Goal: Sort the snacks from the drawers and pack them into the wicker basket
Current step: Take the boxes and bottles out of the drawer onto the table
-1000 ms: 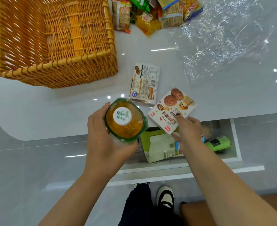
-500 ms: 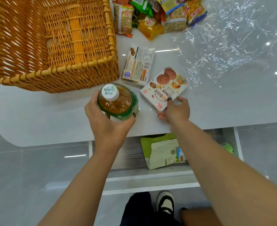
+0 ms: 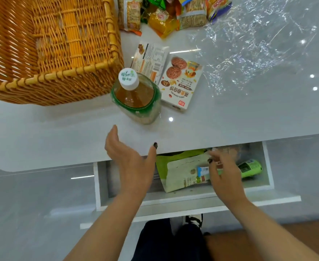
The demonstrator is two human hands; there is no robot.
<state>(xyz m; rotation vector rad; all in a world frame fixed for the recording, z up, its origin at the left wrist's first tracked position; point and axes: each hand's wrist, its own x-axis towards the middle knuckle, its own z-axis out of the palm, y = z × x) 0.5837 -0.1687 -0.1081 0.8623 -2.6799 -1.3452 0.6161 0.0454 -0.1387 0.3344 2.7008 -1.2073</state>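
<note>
**Drawer half-emptied, basket unfilled as hands go back for more**

Snacks sit out on the white counter (image 3: 42, 132) while I watch from the remote feed: a bottle of amber tea (image 3: 136, 95) stands upright just off the wicker basket (image 3: 47, 80) corner, two cookie boxes (image 3: 179, 81) touching it at its 2 o'clock, and a heap of snack packets (image 3: 164, 14) at the frame's 12 o'clock. The basket itself holds nothing I can see.

Risk, as I judge it, lies with the bottle: it stands close to the left hand (image 3: 128, 162), and a careless swing of that hand could knock it over onto the boxes. A second hazard is the clear plastic sheet (image 3: 258, 40) at 2 o'clock (slippery, easy to snag on passing packets).

The left hand hovers over the counter edge, fingers straight and spread, holding nothing. The right hand (image 3: 224, 170) reaches into the open drawer (image 3: 267, 166), fingers loosely bent above the green-and-cream pouch (image 3: 181, 172); whether they touch it I cannot tell. A green bottle (image 3: 249, 168) lies at the drawer's 3 o'clock end.
</note>
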